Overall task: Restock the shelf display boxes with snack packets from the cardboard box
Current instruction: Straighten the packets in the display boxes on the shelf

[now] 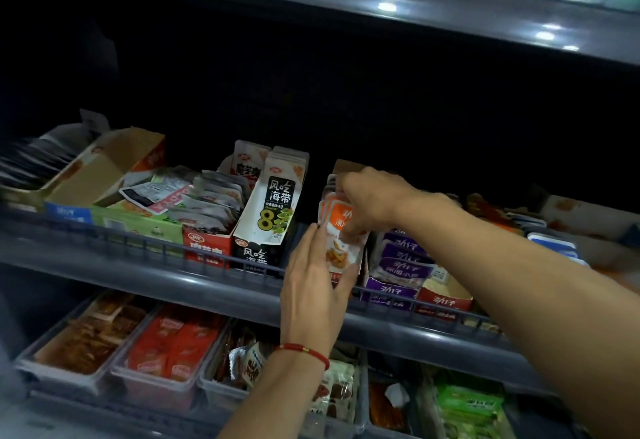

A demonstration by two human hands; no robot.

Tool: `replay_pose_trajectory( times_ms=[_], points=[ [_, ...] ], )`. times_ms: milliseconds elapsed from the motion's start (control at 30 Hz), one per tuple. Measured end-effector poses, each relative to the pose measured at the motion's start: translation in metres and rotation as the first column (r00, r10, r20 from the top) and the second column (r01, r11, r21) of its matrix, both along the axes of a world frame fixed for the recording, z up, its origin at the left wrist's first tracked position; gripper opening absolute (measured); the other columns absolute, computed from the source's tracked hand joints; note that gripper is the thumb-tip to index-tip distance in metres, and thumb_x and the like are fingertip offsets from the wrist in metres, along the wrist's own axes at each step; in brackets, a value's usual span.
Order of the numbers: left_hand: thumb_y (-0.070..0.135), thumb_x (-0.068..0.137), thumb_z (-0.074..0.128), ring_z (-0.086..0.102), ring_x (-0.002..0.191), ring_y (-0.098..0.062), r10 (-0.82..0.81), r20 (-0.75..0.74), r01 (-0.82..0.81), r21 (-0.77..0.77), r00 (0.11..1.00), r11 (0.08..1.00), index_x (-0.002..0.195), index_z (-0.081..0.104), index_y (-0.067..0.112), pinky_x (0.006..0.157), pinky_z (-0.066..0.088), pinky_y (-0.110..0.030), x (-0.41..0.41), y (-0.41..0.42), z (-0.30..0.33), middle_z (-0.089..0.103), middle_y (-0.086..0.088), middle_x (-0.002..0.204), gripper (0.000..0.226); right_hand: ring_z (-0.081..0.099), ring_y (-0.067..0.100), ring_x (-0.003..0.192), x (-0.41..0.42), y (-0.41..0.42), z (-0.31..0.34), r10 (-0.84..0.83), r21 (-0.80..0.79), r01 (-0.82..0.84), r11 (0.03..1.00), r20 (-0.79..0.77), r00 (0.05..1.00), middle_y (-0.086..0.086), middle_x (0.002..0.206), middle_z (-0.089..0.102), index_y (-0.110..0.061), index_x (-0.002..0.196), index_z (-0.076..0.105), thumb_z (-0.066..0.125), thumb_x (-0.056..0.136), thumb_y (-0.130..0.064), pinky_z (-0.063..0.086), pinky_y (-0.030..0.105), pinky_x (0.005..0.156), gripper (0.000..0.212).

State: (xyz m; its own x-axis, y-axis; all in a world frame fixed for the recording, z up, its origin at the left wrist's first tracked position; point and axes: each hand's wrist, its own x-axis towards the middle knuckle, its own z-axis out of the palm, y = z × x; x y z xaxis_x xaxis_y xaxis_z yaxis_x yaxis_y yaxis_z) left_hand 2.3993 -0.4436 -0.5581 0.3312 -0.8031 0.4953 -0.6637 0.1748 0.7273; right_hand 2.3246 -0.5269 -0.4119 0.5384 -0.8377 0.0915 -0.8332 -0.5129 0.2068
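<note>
I see the grey shelf running across the view, its wire front rail holding a row of display boxes. The black-and-white seaweed box stands left of the gap I am working in; the purple box sits just right of it. Between them stands a stack of orange-and-white snack packets — upright, leaning slightly. My right hand comes from above, fingers curled over the top of the stack, gripping it. My left hand lies flat against the stack's left face, fingers straight and pressed together, thumb under the lower edge. A red cord bracelet circles that wrist.
</note>
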Motion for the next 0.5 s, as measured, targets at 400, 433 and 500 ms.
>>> replay_pose_trajectory(
  times_ms=[400,433,500],
  points=[
    [0.037,0.079,0.08,0.033,0.143,-0.02,-0.001,0.069,-0.002,0.049,0.998,0.999,0.157,0.022,0.016,0.116,0.038,-0.043,0.003,-0.014,0.011,0.036,-0.002,0.156,0.1,0.063,0.022,0.104,-0.016,-0.007,0.007,-0.045,-0.037,0.045,0.998,-0.006,0.999,0.0,0.119,0.064,-0.024,0.128,0.055,0.088,0.066,-0.053,0.053,0.037,0.082,0.076],
    [0.036,0.079,0.08,0.031,0.144,-0.02,-0.008,0.052,0.005,0.064,0.999,0.998,0.158,0.02,0.015,0.117,0.037,-0.044,0.004,-0.017,0.013,0.036,-0.003,0.155,0.101,0.063,0.022,0.104,-0.019,-0.008,0.008,-0.045,-0.032,0.045,0.998,-0.001,0.999,0.0,0.118,0.065,-0.025,0.128,0.055,0.088,0.068,-0.05,0.054,0.038,0.085,0.073],
    [0.033,0.08,0.078,0.033,0.142,-0.02,-0.023,-0.009,0.023,0.07,1.0,0.997,0.156,0.024,0.016,0.116,0.038,-0.045,0.005,-0.023,0.016,0.042,-0.004,0.149,0.095,0.063,0.02,0.102,-0.024,-0.011,0.009,-0.067,-0.016,0.067,0.998,0.037,0.997,-0.002,0.116,0.065,-0.026,0.125,0.056,0.087,0.07,-0.046,0.055,0.04,0.087,0.066]
  ],
)
